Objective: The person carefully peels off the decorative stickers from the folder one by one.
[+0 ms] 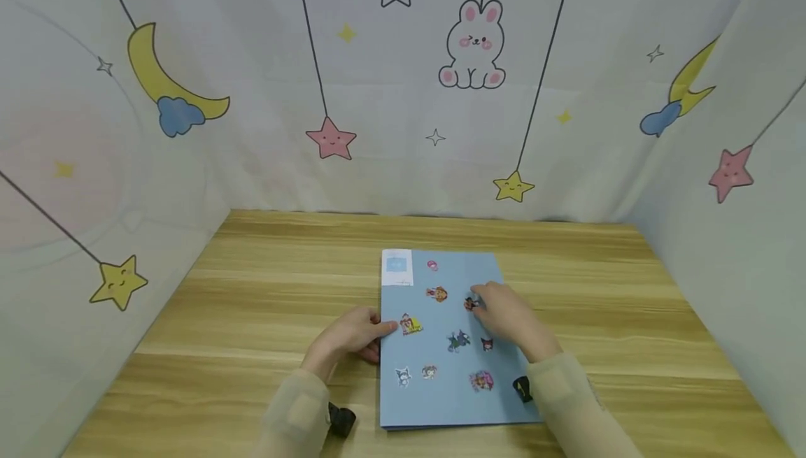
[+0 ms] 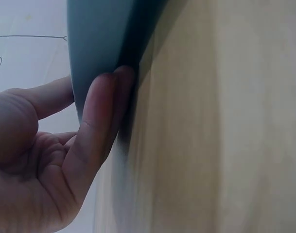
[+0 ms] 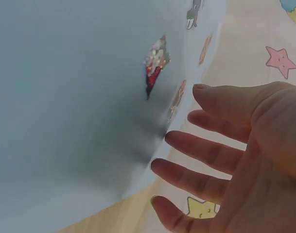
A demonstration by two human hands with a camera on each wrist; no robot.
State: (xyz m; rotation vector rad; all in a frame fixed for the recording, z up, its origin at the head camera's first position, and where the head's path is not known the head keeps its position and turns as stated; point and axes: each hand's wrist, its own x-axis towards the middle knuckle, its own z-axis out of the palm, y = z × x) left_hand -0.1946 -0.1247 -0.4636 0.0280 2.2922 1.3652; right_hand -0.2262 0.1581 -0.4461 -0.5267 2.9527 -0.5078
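A light blue folder (image 1: 441,409) with a white label (image 1: 397,267) at its top left corner and several cartoon stickers lies on the table. My left hand (image 1: 349,335) pinches its left edge, thumb on the cover and fingers underneath. In the left wrist view, that edge of the folder (image 2: 92,39) is bent up off the wood. My right hand (image 1: 506,315) is over the right part of the cover, by a small dark sticker (image 1: 470,303). In the right wrist view, the right hand (image 3: 245,160) has loosely spread fingers; whether the fingertips touch the cover I cannot tell.
The wooden table (image 1: 252,283) runs back to a white curtain (image 1: 390,94) printed with stars, moons and a rabbit, which also hangs at both sides. Small black pieces (image 1: 342,419) show beside both wrists.
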